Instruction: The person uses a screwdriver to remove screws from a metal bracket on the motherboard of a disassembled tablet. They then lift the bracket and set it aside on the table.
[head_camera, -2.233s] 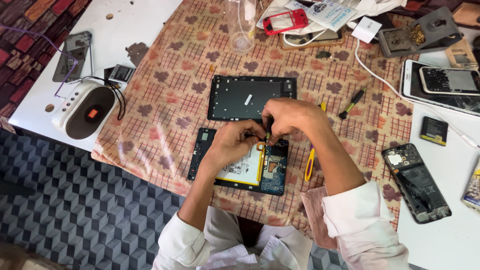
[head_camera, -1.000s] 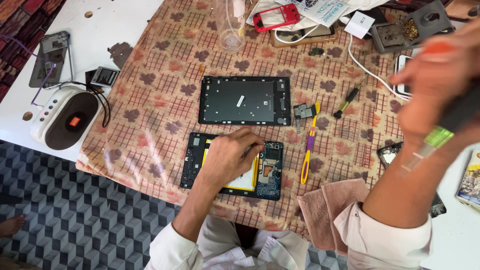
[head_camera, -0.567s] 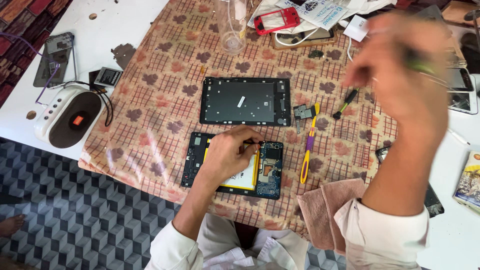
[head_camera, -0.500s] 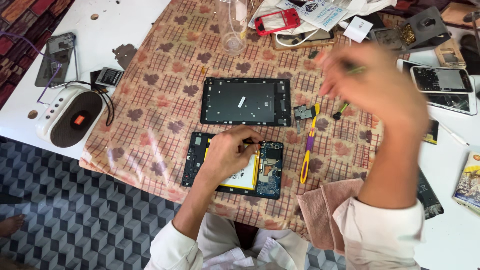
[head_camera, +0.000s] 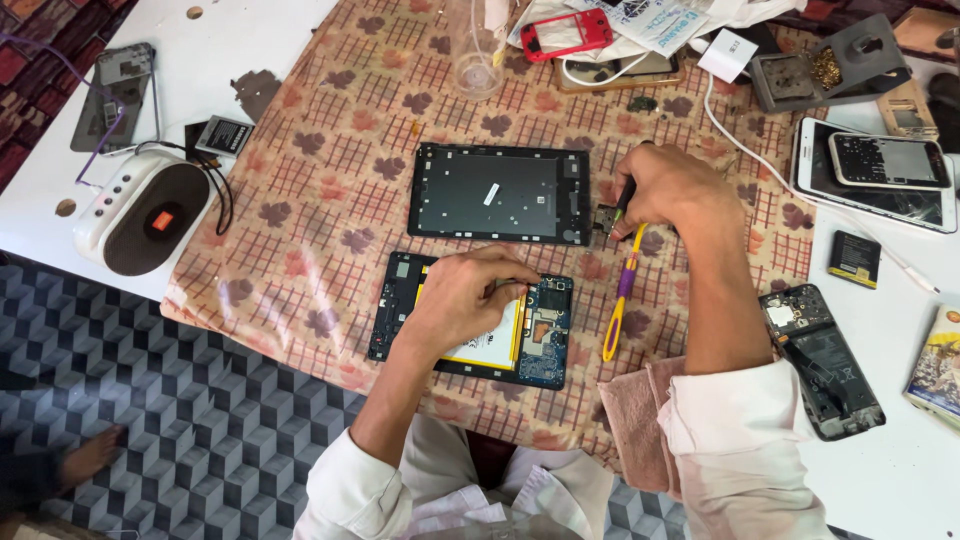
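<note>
An opened tablet (head_camera: 545, 335) lies on the patterned cloth with its white battery and blue circuit board showing. My left hand (head_camera: 465, 300) rests flat on it, fingertips at the battery's upper edge. Just behind it lies the tablet's black back cover (head_camera: 495, 193). My right hand (head_camera: 672, 190) is to the right of that cover, fingers closed around a slim dark-handled tool (head_camera: 624, 196) whose tip is near a small loose part (head_camera: 605, 220). Yellow and purple tweezers (head_camera: 622, 295) lie between my two forearms.
A white and brown speaker (head_camera: 150, 205) sits at the left. A red phone shell (head_camera: 565, 30) and a glass (head_camera: 478, 60) are at the back. Phones (head_camera: 885, 165), a small battery (head_camera: 853, 258) and an opened phone (head_camera: 825, 360) lie at the right. A pink cloth (head_camera: 635, 420) hangs by my right sleeve.
My right hand left the tablet, swung up and right with a green-handled tool, then came back down beside the back cover. My left hand stayed on the tablet.
</note>
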